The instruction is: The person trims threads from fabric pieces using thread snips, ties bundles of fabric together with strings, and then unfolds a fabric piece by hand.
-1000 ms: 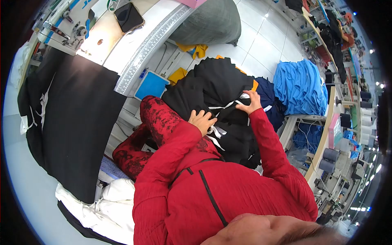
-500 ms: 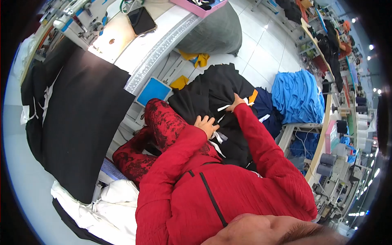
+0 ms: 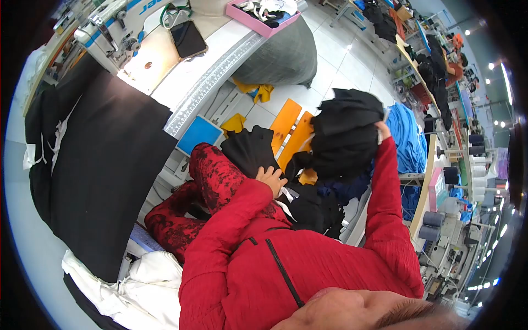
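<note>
My right hand (image 3: 383,130) is closed on the edge of a bunched black cloth (image 3: 346,132), lifted out to the right beside the orange wooden slats. My left hand (image 3: 270,179) rests with its fingers apart at the lower edge of another black cloth piece (image 3: 248,151), which lies by my knee. Below that hand, more black fabric (image 3: 313,212) with white strips is heaped at my lap. The fingertips of my right hand are partly hidden by the cloth.
A sewing table with a ruler edge (image 3: 212,69) carries a phone (image 3: 188,39), a pink box (image 3: 264,19) and draped black fabric (image 3: 110,170). A grey sack (image 3: 280,52) stands beyond it. An orange slatted seat (image 3: 287,129) and blue cloth stack (image 3: 407,140) are near my right arm.
My right hand has moved right and outward with the bunched black cloth, uncovering the orange slats. My left hand has shifted slightly left and down, staying near the lap.
</note>
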`<action>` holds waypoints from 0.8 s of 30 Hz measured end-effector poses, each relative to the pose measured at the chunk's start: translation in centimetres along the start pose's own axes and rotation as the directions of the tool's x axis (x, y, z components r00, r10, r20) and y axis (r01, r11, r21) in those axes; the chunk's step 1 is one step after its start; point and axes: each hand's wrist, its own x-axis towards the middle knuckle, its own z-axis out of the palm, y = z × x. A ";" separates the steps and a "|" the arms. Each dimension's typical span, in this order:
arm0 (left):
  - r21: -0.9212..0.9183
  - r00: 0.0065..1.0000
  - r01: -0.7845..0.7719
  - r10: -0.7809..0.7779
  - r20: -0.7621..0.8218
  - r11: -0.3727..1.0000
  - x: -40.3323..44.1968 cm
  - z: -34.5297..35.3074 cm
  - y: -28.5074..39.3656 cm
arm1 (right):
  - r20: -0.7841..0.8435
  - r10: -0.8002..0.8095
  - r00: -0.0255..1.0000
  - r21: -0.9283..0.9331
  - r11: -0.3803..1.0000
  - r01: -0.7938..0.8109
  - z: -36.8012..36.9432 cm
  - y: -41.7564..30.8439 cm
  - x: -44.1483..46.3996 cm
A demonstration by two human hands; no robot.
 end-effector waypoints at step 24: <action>-0.728 0.697 -0.192 -0.431 -0.574 0.659 -12.4 -9.8 -1.9 | 0.313 -0.041 0.949 -0.488 0.850 0.198 27.3 2.6 -17.9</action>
